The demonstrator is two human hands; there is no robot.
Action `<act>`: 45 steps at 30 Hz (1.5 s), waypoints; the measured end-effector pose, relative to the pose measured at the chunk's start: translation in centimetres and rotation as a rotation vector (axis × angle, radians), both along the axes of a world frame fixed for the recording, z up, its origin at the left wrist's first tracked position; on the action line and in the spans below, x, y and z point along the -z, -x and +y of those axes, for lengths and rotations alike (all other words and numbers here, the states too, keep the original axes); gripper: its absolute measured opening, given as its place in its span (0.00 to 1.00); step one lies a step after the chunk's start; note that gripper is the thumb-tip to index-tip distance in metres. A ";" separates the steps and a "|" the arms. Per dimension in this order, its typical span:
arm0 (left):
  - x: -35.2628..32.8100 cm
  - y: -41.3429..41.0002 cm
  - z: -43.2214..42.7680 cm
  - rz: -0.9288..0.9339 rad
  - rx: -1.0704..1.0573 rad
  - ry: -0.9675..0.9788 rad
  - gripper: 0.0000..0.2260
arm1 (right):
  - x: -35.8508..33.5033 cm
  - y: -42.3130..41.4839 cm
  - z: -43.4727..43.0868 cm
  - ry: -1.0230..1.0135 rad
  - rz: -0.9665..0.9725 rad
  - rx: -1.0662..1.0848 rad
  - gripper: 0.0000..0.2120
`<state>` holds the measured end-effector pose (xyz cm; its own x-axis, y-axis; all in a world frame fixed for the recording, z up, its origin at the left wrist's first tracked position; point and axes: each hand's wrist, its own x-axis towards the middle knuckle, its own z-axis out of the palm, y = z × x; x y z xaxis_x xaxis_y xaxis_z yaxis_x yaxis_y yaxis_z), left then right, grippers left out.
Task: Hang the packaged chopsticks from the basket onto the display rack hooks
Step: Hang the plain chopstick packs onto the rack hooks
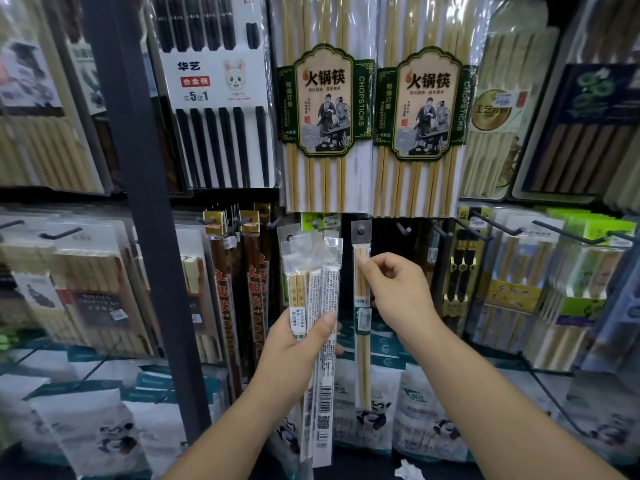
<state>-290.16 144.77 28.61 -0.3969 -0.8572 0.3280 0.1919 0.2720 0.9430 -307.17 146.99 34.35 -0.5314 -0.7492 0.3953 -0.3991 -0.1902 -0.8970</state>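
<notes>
Two bare forearms rise from the bottom edge toward the middle of the frame, both hands lifted in front of a display rack (145, 202) crowded with hanging chopstick packs.

Left of centre, the left hand (298, 344) is turned palm inward, thumb across the front and fingers wrapped behind a bundle of packets (318, 278). These are narrow clear sleeves held upright and fanned slightly, with pale chopsticks and printed labels inside. Their punched tops reach up to the lower row of hooks.

Just right of it, the right hand (398, 292) is raised a little higher with the wrist bent left. Its thumb and forefinger pinch the upper part of a single packet (362, 341), while the other fingers curl loosely. This sleeve holds one pale pair and hangs straight down, the hole in its top over the tip of a hook (361, 231).

Above, at upper centre, hang two large bamboo packs (323, 105) with green labels, and a pack of black chopsticks (214, 98) hangs to their left. Bags with panda prints (374, 414) sit low behind the wrists.
</notes>
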 end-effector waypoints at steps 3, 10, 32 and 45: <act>-0.2 0.1 -0.1 0.022 0.010 -0.007 0.15 | 0.0 0.4 -1.0 -0.011 -0.003 0.011 0.14; -0.4 0.4 -0.5 0.046 0.052 -0.049 0.16 | 0.4 0.6 -0.9 -0.035 -0.006 0.101 0.08; -0.5 0.4 -0.4 0.067 -0.025 -0.058 0.11 | -1.0 -2.0 2.0 0.118 -0.088 -0.099 0.08; -0.8 0.4 -0.4 0.089 -0.018 -0.079 0.08 | -1.2 -1.7 1.0 0.123 -0.140 0.012 0.13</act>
